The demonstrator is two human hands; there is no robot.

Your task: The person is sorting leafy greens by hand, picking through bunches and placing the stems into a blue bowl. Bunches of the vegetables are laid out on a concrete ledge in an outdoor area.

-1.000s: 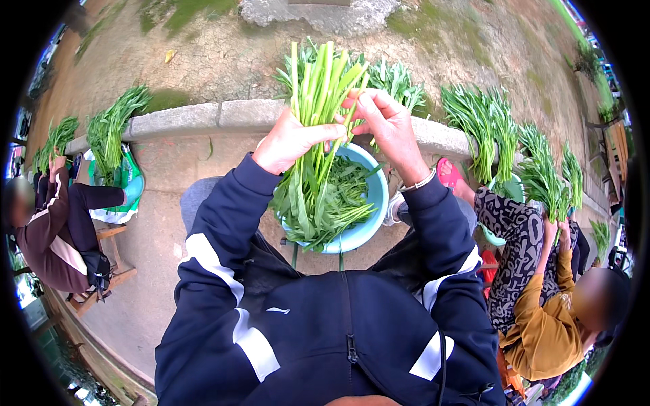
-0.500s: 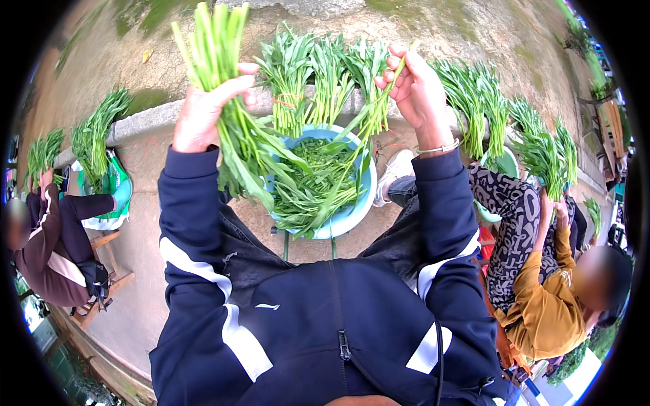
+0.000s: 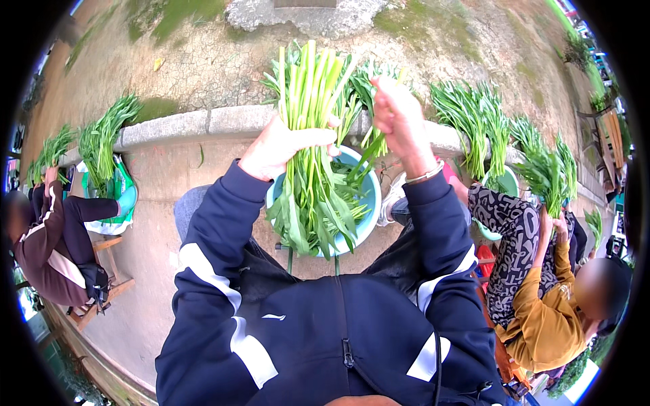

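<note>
My left hand (image 3: 291, 143) is wrapped round a thick bunch of water spinach (image 3: 306, 91), holding it upright over a light blue basin (image 3: 371, 215). The pale cut stem ends point away from me, and the leaves hang down over the basin. To the right of the bunch, my right hand (image 3: 404, 125) is closed, with a leafy water spinach stem (image 3: 371, 147) trailing from it towards the basin. Its fingertips are partly hidden. Loose green leaves lie in the basin, partly covered by the bunch.
A low concrete kerb (image 3: 233, 122) runs beyond the basin, with more bunches (image 3: 467, 115) leaning along it. A seated person (image 3: 548, 318) at right handles greens beside a green basin (image 3: 504, 179). Another person (image 3: 51, 250) sits at left by a green and white bag (image 3: 122, 203).
My left hand has brought its bunch right and nearer to me, over the basin. My right hand has come slightly nearer and turned, its stem still hanging from it.
</note>
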